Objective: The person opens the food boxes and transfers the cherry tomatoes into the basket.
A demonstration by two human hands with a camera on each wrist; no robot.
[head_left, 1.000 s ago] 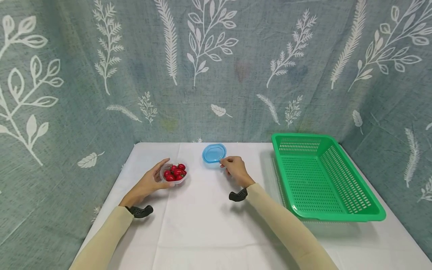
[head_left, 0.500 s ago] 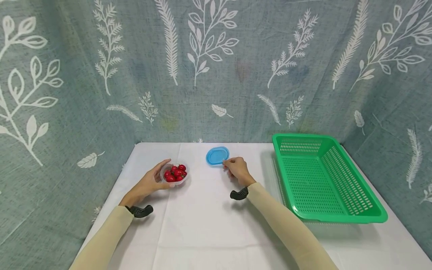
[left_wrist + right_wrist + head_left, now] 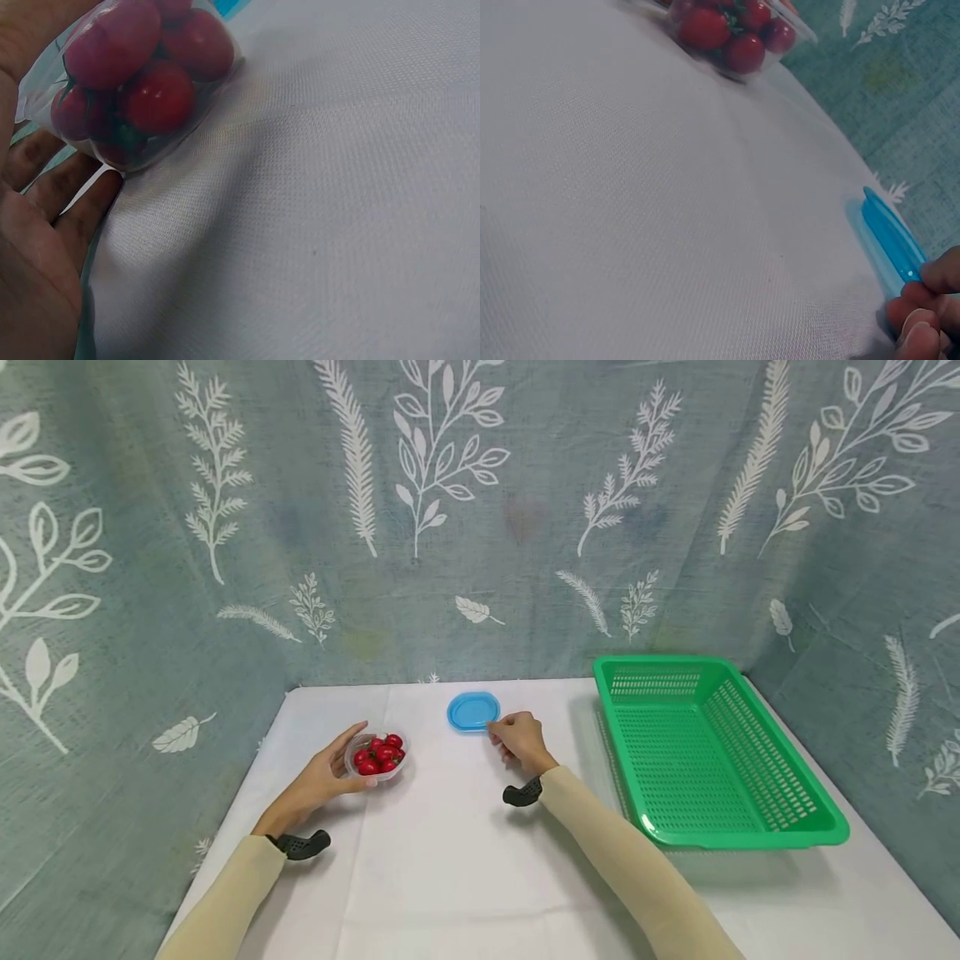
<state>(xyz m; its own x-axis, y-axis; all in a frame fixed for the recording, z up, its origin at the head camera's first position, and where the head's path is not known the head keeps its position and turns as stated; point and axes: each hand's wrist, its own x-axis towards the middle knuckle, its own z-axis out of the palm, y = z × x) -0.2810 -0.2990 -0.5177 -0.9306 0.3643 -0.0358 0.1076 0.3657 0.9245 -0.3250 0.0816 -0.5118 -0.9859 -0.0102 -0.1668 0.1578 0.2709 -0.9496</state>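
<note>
1. A person's left hand (image 3: 318,779) grips a clear tub (image 3: 389,775), the fingers around its far side and the thumb along the near one.
2. Red tomatoes (image 3: 378,755), some with green stems, sit inside the tub, just right of the left palm.
3. The right hand (image 3: 522,742) pinches a blue lid (image 3: 473,712) by its edge; the lid extends leftward from those fingertips.
4. Tub and lid are apart, both between the two hands.
5. To the right hand's right, a green basket (image 3: 750,841) rests on the white-covered counter (image 3: 442,868).
6. Beyond both hands hangs a leaf-patterned curtain (image 3: 517,639).
</note>
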